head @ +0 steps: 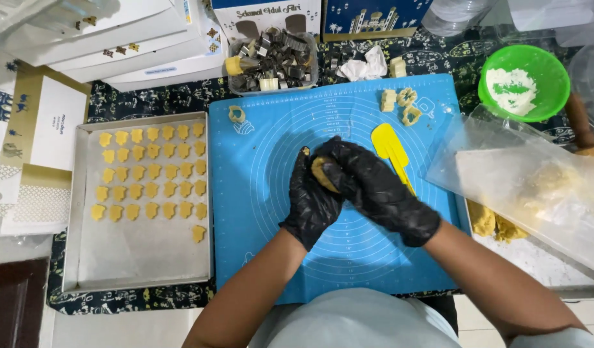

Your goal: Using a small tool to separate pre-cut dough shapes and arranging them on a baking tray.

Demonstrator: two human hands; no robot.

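Over the middle of the blue mat, the left hand and right hand, both black-gloved, are closing around a dough lump, seemingly kneading it; flattening it probably calls for even pressure.

The scene is viewed steeply downward from head height, close above the gloved fingers; one view only.
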